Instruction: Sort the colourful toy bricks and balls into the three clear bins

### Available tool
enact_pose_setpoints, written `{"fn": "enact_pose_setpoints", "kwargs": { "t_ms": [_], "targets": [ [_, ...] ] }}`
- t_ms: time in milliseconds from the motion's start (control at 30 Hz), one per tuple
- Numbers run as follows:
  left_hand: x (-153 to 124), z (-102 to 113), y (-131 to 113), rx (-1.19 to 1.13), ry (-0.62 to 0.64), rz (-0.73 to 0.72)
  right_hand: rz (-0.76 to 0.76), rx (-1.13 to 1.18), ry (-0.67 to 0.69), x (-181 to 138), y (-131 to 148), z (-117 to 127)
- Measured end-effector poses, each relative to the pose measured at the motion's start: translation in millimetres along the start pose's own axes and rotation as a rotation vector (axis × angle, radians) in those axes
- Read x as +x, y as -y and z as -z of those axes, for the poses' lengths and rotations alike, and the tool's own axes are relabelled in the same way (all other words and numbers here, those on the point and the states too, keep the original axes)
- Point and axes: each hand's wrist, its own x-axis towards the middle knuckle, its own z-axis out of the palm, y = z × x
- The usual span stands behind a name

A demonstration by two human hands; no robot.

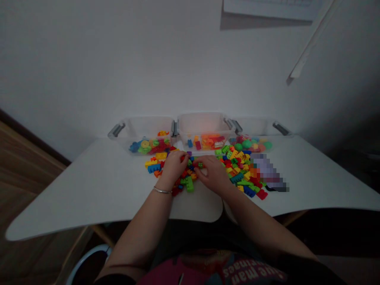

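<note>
My left hand (175, 165), with a silver bangle at its wrist, is over the pile of toy building bricks in the middle of the table. Its fingers are curled and closed, and whatever lies in their tips is too small to make out. Facing it, my right hand (212, 173) pinches a small green brick (200, 164) between thumb and fingers. The fingertips of both hands are close together. Below them lies a longer green brick (189, 184); a blue brick (154, 168) and a yellow brick (161, 156) are left of my left hand.
Three clear bins stand along the wall: a left bin (148, 122) and a right bin (257, 123) with mixed pieces, and a middle bin (204, 118) with mostly orange and red ones. More bricks (237, 178) spread rightward, beside a blurred-out flat object (268, 172) on the white table (314, 178).
</note>
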Motion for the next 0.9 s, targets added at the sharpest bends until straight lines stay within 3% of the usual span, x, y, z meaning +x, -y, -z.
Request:
{"fn": "enact_pose_setpoints", "kwargs": {
  "t_ms": [233,400,667,900],
  "targets": [
    [0,-2,3,-0.009,-0.014,-0.009,0.092,-0.045,0.236,-26,5,-16],
    [0,-3,3,-0.018,-0.016,0.0,0.158,-0.042,0.325,-30,0,-20],
    [0,-3,3,-0.014,0.002,0.012,0.119,-0.002,0.322,-31,-5,-23],
    [0,-1,0,-0.021,0.007,0.016,0.029,0.077,0.223,-32,-6,-23]
  ]
}}
